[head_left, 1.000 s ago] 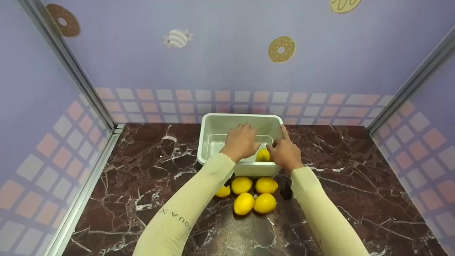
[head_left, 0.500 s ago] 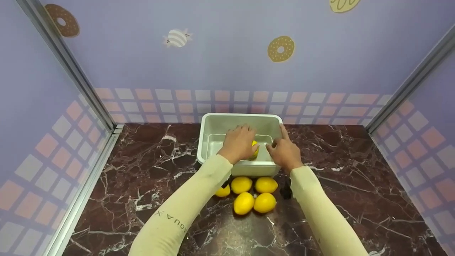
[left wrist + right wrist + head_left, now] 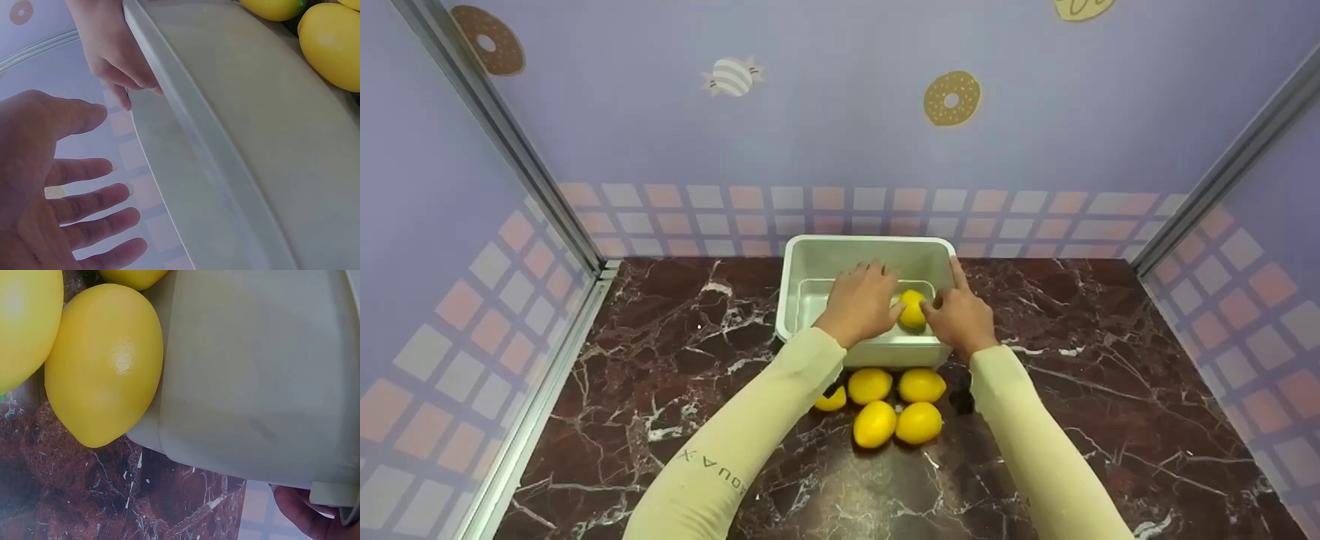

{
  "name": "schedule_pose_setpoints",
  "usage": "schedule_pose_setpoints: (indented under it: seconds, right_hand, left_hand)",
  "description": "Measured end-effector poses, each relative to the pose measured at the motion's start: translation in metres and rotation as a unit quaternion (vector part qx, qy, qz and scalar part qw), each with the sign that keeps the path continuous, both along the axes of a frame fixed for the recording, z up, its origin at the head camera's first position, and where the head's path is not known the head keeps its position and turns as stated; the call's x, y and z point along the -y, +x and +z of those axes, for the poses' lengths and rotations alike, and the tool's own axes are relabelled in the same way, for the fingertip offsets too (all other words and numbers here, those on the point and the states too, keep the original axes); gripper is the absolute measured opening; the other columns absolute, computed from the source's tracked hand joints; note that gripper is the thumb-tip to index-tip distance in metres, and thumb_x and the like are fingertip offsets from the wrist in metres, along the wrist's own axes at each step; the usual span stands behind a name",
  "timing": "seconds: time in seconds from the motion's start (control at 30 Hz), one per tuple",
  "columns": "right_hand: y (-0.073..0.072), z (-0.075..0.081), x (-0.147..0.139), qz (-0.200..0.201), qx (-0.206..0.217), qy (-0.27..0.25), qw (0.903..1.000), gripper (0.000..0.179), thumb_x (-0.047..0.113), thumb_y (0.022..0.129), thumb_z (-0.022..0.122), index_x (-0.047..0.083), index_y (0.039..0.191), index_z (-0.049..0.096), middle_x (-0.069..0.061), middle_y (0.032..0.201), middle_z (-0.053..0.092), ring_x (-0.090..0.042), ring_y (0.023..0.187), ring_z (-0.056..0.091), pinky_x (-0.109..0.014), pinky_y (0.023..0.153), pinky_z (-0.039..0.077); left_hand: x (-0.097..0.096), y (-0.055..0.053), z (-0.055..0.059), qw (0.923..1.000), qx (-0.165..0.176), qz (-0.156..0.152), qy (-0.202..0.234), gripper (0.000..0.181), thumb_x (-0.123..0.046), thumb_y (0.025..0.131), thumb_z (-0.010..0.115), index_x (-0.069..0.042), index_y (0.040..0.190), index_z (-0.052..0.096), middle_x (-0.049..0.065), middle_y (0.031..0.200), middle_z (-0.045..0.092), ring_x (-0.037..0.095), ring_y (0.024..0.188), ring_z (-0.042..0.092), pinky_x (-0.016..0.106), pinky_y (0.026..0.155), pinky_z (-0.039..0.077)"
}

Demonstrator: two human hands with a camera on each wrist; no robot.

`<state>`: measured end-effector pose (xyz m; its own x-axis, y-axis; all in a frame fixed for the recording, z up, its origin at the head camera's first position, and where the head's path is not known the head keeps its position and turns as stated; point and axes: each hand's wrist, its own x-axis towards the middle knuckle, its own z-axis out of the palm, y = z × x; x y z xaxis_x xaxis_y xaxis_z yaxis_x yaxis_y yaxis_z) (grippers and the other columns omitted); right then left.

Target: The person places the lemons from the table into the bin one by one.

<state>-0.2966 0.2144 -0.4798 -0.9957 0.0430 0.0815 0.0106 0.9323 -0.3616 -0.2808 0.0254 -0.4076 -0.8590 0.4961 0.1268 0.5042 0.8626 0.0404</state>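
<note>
A pale plastic bin [image 3: 885, 352] stands near the back wall. One lemon [image 3: 913, 311] lies inside it, in the right half, between the two hands. My left hand [image 3: 861, 304] hovers over the bin's opening, its thumb beside that lemon; the left wrist view shows its fingers straight and spread, with nothing in them. At the bin's right side, my right hand [image 3: 962, 321] grips the rim, its index finger stretched along the edge. In the right wrist view, a curled finger [image 3: 301, 512] of it shows under the rim.
Several lemons [image 3: 874, 424] sit on the dark red marbled tabletop [image 3: 697, 420], close in front of the bin; one is partly covered by the left sleeve [image 3: 742, 427]. A patterned lilac wall [image 3: 840, 135] rises behind, with side panels left and right.
The lemon in the bin rolled left toward my left hand, then back right to lie between the hands. Both hands stay nearly in place.
</note>
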Motion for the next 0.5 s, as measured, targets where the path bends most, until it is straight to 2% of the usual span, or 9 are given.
schedule_pose_setpoints:
  seconds: [0.5]
  right_hand:
    - [0.001,0.000,0.002,-0.001,0.008,0.002,1.0000,0.036,0.041,0.091,0.055,0.009,0.085,0.069,-0.001,0.164,0.013,-0.032,0.073,0.061,-0.049,0.071,0.049]
  left_hand:
    - [0.008,0.015,0.001,0.9997,-0.013,-0.018,0.009,0.048,-0.044,0.093,0.057,-0.014,0.130,0.056,0.009,0.122,0.060,0.029,0.109,0.060,0.045,0.090,0.052]
